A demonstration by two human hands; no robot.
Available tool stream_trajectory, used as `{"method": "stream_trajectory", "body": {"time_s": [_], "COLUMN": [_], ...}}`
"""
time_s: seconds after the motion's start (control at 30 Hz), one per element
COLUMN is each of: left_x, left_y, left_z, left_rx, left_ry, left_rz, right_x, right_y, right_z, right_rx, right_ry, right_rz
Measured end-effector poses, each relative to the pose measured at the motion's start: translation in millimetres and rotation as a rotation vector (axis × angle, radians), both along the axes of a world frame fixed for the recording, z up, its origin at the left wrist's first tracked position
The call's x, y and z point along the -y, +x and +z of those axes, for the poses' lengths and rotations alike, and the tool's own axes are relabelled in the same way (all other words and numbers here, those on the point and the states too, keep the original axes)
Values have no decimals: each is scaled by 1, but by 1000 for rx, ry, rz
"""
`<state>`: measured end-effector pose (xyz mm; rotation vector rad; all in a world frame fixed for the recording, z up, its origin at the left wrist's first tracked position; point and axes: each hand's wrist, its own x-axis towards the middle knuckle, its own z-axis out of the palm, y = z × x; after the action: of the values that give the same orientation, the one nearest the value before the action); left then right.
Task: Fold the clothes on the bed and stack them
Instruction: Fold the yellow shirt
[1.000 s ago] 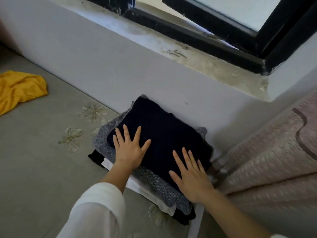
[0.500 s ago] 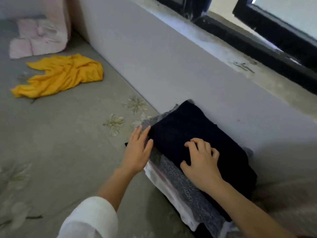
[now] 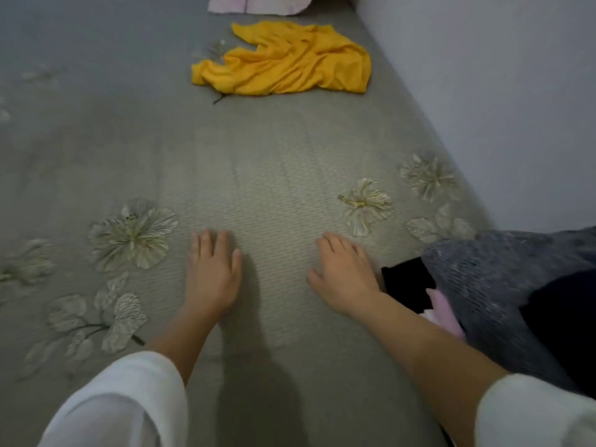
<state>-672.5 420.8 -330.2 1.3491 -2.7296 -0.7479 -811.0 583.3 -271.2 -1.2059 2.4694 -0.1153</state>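
One crumpled garment shows on the grey bed (image 3: pixel 274 162). The folded stack (image 3: pixel 503 285) sits at the right edge by the wall, and the yellow top (image 3: pixel 283 59) lies well ahead. It looks light, thin and limp, best pinched at the shoulders or hem and shaken flat. The left hand (image 3: pixel 213 275) and right hand (image 3: pixel 345 279), half a second ago on the stack's dark top piece, now rest empty on the sheet, fingers relaxed.
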Motion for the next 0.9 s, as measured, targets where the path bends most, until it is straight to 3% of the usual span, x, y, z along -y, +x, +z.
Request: {"method": "stream_trajectory", "body": {"time_s": [0.27, 0.47, 0.7, 0.9], "left_x": [93, 142, 149, 151], "left_y": [-60, -94, -99, -100], "left_z": [-44, -49, -48, -50], "left_rx": [-13, -37, -97, -86], "left_ry": [-198, -210, -201, -236], "left_rz": [60, 114, 155, 171], "right_x": [107, 203, 332, 392], "right_y": [-69, -132, -182, -225], "right_z": [-68, -89, -81, -80], "right_rx": [10, -7, -32, -113], "right_ry": [-148, -199, -304, -284], "right_rz": [-12, 2, -110, -233]}}
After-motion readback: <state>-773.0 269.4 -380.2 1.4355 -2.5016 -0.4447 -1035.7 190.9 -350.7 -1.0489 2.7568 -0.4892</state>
